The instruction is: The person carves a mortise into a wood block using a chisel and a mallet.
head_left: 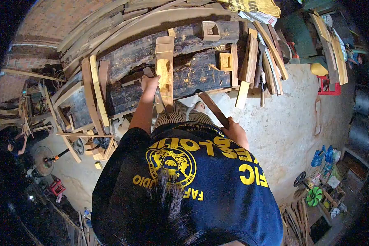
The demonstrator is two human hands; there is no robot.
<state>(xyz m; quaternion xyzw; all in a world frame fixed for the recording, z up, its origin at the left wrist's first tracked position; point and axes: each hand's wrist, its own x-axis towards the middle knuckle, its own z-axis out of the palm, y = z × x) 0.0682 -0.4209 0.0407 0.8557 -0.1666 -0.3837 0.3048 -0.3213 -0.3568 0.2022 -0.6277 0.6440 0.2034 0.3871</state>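
My left hand (151, 83) is closed around a chisel (158, 96), its blunt handle end poking out above the fist and its narrow metal blade slanting down toward my lap. Beside it, a thick wooden board (164, 53) lies across the dark workbench (192, 65) and reaches toward my legs. Lower right, my right hand (235, 130) grips a long wooden-handled tool (213, 108), which points up and left toward the bench edge. The tool's far end is dark, and its exact kind is unclear.
Two small wooden boxes, one upper (211, 30) and one lower (225, 62), sit on the bench. Loose planks (250, 61) lie at its right end, more strips (96, 90) at its left. A red crate (329, 85), a green fan (314, 196) and a standing fan (44, 160) occupy the surroundings.
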